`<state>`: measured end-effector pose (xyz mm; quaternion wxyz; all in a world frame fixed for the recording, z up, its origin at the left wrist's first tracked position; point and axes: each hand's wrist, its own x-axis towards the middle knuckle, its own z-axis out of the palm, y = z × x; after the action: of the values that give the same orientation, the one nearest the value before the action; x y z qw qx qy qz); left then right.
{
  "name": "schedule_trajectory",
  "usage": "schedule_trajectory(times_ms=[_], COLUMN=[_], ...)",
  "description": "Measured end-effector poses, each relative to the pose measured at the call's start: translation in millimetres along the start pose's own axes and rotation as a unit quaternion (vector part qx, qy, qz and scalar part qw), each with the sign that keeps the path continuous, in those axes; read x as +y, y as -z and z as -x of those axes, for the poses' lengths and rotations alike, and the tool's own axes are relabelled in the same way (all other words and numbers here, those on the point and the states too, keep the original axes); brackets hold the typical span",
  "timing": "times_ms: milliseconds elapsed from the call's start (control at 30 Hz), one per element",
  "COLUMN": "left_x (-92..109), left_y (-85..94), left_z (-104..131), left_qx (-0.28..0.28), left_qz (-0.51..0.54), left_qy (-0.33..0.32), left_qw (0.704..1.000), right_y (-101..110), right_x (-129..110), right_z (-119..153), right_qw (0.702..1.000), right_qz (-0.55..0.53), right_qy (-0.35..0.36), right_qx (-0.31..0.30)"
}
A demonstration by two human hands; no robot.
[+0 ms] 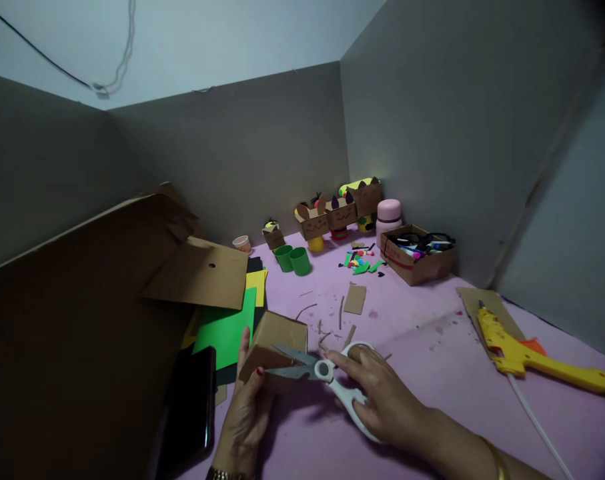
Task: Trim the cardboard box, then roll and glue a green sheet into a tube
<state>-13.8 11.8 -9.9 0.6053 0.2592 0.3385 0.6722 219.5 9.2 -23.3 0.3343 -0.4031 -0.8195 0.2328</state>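
Note:
A small brown cardboard box (pixel 282 328) is held up off the table by my left hand (pixel 249 407), with the thumb on its near side and a finger along its left. My right hand (pixel 382 393) grips a pair of white-handled scissors (pixel 349 393) through the loops. Their blades are spread and reach across the near face of the box; whether any cardboard lies between them I cannot tell. Thin cardboard scraps (pixel 341 312) and a small cardboard rectangle (pixel 355 299) lie on the pink table just beyond the scissors.
At right, a yellow glue gun (pixel 512 350) rests on cardboard. Behind are a box of pens (pixel 415 263), a pink bottle (pixel 389 220), cardboard animal figures (pixel 313 225) and green cups (pixel 300 261). To the left lie a black phone (pixel 189 407), green sheets (pixel 227 327) and a large carton (pixel 82 333).

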Motion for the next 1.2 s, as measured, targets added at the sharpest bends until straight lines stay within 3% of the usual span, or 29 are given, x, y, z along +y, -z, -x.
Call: schedule_trajectory(times_ms=[333,1200], left_x=[-12,-12], left_y=[6.0,3.6], left_z=[-3,0], left_qx=[0.019,0.003], left_qz=[0.052,0.076], left_qy=[0.038,0.052], left_qw=[0.998,0.996], right_y=[11,6], right_x=[-4,-1], right_z=[-2,3], right_qw=[0.998,0.997], right_qz=[0.044,0.042], right_qy=[-0.031,0.03], right_qx=[-0.017,0.049])
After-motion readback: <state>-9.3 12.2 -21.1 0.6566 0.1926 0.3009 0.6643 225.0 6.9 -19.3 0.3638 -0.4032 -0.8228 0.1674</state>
